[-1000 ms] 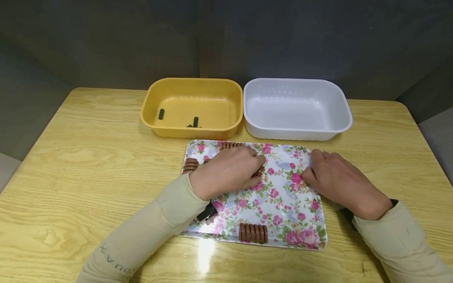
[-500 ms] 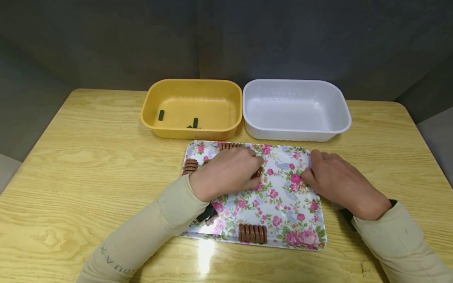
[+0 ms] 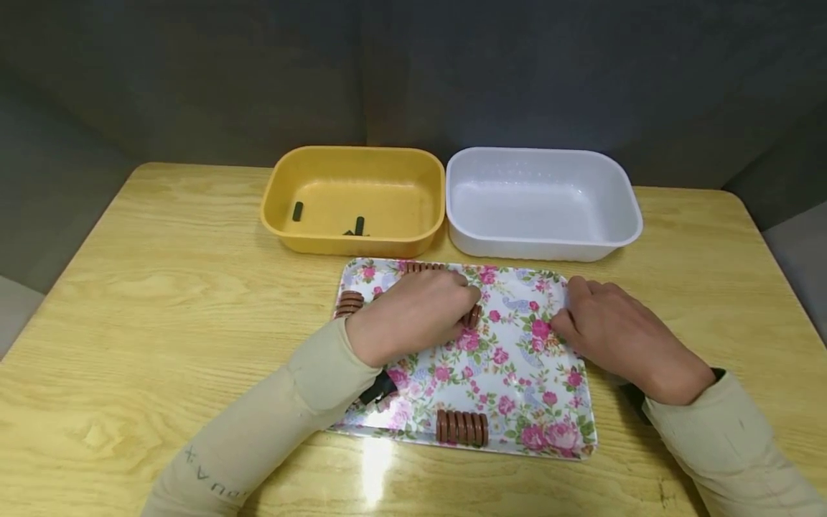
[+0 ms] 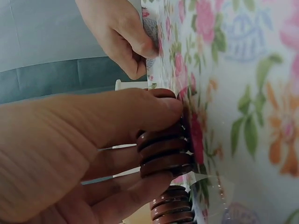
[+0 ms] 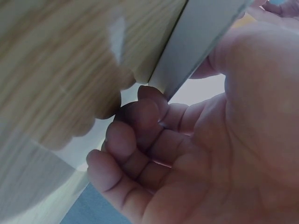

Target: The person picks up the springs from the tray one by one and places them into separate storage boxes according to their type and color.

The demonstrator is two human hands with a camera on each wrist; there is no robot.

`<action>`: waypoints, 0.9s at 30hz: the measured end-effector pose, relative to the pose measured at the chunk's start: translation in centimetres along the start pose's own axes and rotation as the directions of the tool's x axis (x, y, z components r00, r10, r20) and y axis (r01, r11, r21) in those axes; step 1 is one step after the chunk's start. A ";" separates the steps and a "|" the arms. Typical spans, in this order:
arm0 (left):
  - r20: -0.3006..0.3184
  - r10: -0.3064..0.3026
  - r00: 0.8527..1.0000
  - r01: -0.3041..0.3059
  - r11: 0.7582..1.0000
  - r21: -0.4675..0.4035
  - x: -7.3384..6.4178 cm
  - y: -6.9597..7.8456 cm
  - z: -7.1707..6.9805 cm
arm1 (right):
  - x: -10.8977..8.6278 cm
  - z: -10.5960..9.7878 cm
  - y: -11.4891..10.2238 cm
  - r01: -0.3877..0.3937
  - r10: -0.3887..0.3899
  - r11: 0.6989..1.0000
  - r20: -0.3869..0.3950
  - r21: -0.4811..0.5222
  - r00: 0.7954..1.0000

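My left hand (image 3: pixel 416 312) reaches over a flower-patterned tray (image 3: pixel 510 366). It pinches a brown ribbed piece (image 4: pixel 166 151) between thumb and fingers, low against the tray's surface. Just past the fingertips, a second brown ribbed piece (image 4: pixel 172 205) shows in the left wrist view. At the tray's right edge, my right hand (image 3: pixel 623 334) grips the rim, thumb on the upper side and fingers curled against the outer side. More such brown pieces lie on the tray: one near its front edge (image 3: pixel 461 428), one at its left edge (image 3: pixel 349 303) and one at the back (image 3: pixel 423 266), partly covered by my hand.
Behind the tray stand a yellow bin (image 3: pixel 352 245) with a few small dark green pieces (image 3: pixel 360 225) in it, and a white bin (image 3: pixel 543 248) beside it. All rest on a wooden table (image 3: pixel 194 301) before a dark backdrop.
My left thumb and fingertips have drawn in slightly to the left, and more of the brown ribbed piece shows beside them. The right hand keeps its grip on the tray.
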State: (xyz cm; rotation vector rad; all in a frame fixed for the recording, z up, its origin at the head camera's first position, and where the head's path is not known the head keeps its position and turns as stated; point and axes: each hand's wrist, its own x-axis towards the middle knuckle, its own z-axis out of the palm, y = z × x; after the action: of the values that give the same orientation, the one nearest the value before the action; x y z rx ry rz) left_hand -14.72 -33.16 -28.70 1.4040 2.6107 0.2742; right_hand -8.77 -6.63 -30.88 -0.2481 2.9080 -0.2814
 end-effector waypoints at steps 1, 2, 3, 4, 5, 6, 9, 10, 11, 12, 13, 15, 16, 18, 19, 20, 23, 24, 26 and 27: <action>-0.004 0.006 1.000 -0.006 1.000 -0.001 0.1 0.0 0.0 | -0.1 0.0 0.1 -0.003 0.003 1.000 0.000 -0.001 1.000; -0.005 0.010 1.000 -0.010 1.000 -0.001 0.2 0.0 0.0 | -0.1 0.0 0.1 -0.004 0.004 1.000 -0.003 -0.003 1.000; -0.007 0.015 1.000 -0.015 1.000 -0.003 0.3 0.0 0.0 | -0.1 -0.1 0.1 -0.003 0.003 1.000 -0.005 -0.004 1.000; -0.007 0.019 1.000 -0.019 1.000 -0.006 0.3 0.0 0.0 | -0.2 -0.1 0.2 -0.002 0.002 1.000 -0.008 -0.005 1.000; -0.006 0.021 1.000 -0.021 1.000 -0.006 0.3 0.0 0.0 | -0.1 -0.1 0.2 0.000 -0.001 1.000 -0.011 -0.005 1.000; -0.006 0.022 1.000 -0.022 1.000 -0.007 0.3 0.0 -0.1 | -0.1 -0.1 0.2 -0.001 0.001 1.000 -0.009 -0.004 1.000; -0.017 0.032 0.999 -0.032 0.999 -0.004 0.3 -0.1 0.0 | -0.1 -0.1 0.1 -0.003 0.003 1.000 -0.013 0.003 1.000; -0.023 0.034 0.999 -0.034 0.999 0.000 0.3 -0.1 0.0 | -0.1 -0.1 0.0 -0.005 0.005 1.000 -0.012 0.004 1.000; -0.028 0.035 0.999 -0.035 0.999 0.005 0.3 -0.1 0.0 | -0.1 -0.1 0.0 -0.006 0.006 1.000 -0.011 0.006 1.000; -0.033 0.036 0.999 -0.036 0.999 0.007 0.3 -0.1 0.1 | -0.2 -0.1 0.0 -0.006 0.006 1.000 -0.010 0.010 1.000; -0.035 0.036 0.999 -0.036 0.999 0.010 0.2 -0.1 0.1 | -0.2 -0.1 -0.1 -0.002 0.002 1.000 -0.013 0.010 1.000; -0.035 0.037 0.999 -0.037 0.999 0.015 0.2 -0.1 0.1 | -0.3 -0.1 -0.2 0.008 -0.007 1.000 -0.016 0.011 1.000; -0.034 0.038 0.999 -0.038 0.999 0.016 0.1 -0.1 0.1 | -0.3 -0.2 -0.3 0.012 -0.011 1.000 -0.019 0.011 1.000; -0.029 0.043 0.999 -0.043 0.999 0.018 0.1 -0.2 0.0 | -0.4 -0.2 -0.3 0.018 -0.018 1.000 -0.024 0.016 1.000; -0.028 0.045 0.999 -0.045 0.999 0.020 0.0 -0.2 0.0 | -0.4 -0.2 -0.4 0.019 -0.019 1.000 -0.025 0.015 1.000; -0.028 0.048 0.998 -0.048 0.999 0.020 0.0 -0.2 -0.1 | -0.4 -0.2 -0.4 0.021 -0.020 1.000 -0.026 0.014 0.999; -0.037 0.062 0.997 -0.061 0.998 0.033 0.0 -0.3 -0.3 | -0.4 -0.2 -0.4 0.017 -0.016 1.000 -0.023 0.018 1.000; -0.040 0.068 0.997 -0.066 0.997 0.038 0.0 -0.3 -0.4 | -0.4 -0.2 -0.4 0.012 -0.012 1.000 -0.021 0.018 1.000; -0.049 0.081 0.996 -0.078 0.996 0.046 0.0 -0.3 -0.7 | -0.5 -0.2 -0.4 0.007 -0.007 1.000 -0.018 0.018 1.000; -0.055 0.086 0.995 -0.083 0.995 0.055 0.1 -0.3 -0.8 | -0.6 -0.2 -0.3 0.003 -0.003 1.000 -0.017 0.021 1.000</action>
State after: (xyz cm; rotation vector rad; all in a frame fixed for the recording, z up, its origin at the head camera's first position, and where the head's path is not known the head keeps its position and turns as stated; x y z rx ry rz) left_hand -15.17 -33.32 -27.99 1.5489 2.6254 0.2620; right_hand -8.23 -6.80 -30.48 -0.2480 2.9200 -0.3164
